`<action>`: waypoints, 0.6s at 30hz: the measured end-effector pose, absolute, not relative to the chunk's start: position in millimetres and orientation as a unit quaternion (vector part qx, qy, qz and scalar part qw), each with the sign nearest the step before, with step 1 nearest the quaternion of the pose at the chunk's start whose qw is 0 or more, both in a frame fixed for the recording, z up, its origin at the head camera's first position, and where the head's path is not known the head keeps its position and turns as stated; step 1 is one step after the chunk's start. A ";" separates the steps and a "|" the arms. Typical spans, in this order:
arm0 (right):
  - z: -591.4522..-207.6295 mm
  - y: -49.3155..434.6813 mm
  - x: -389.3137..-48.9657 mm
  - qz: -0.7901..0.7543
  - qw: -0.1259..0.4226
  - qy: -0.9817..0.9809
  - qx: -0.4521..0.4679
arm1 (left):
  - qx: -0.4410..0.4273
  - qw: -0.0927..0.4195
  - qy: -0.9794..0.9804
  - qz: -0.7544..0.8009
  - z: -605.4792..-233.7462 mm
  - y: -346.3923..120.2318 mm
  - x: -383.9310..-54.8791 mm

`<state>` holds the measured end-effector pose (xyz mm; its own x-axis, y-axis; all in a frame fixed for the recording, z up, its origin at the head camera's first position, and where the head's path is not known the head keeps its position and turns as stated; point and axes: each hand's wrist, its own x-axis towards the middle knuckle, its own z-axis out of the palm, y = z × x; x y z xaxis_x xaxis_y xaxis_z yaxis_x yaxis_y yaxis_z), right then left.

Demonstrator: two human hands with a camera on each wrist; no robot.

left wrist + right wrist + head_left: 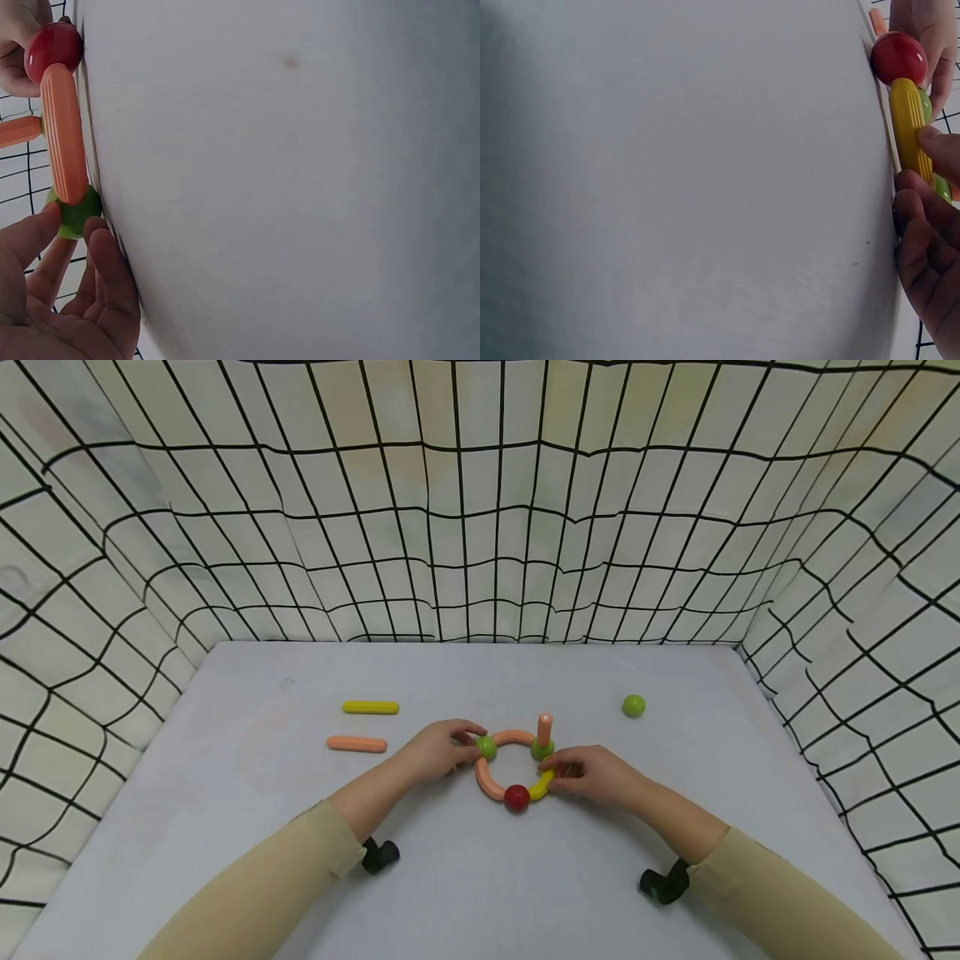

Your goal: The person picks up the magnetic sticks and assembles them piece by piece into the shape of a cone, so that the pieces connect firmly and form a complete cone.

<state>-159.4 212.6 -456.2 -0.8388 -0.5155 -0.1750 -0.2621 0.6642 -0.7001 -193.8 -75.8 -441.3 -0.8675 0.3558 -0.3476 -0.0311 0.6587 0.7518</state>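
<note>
A ring of curved rods and balls lies on the table between the hands. At its near side is a red ball [517,798], joined to an orange curved rod [489,779] and a yellow curved rod [540,787]. The left hand [442,750] pinches a green ball [78,213] at the ring's left. With thumb and fingers the right hand [596,772] grips the yellow rod [908,127]. Another green ball [542,749] sits at the ring's right, and an orange straight rod [545,728] stands upright from it. A second orange curved rod [514,737] forms the far side.
On the left of the table lie a yellow straight rod [371,707] and an orange straight rod [357,744]. A loose green ball [633,706] is at the back right. Black netting over pale walls [480,539] rises around the table [480,885].
</note>
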 end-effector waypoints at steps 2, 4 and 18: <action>-456.4 211.5 -158.6 -0.346 0.181 0.894 -0.219 | 0.089 0.240 0.879 0.403 -440.6 -75.4 -194.7; -456.3 210.6 -157.9 -0.347 0.180 0.894 -0.219 | 0.087 0.238 0.880 0.401 -440.3 -75.0 -195.8; -455.0 208.9 -156.3 -0.349 0.175 0.894 -0.221 | 0.087 0.231 0.878 0.409 -441.3 -77.4 -199.3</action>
<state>-156.3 208.9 -455.0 -0.8409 -0.5173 -0.1589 -0.2729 0.6590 -0.7009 -199.3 -77.4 -441.3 -0.8778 0.3421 -0.3352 -0.0363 0.6504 0.7588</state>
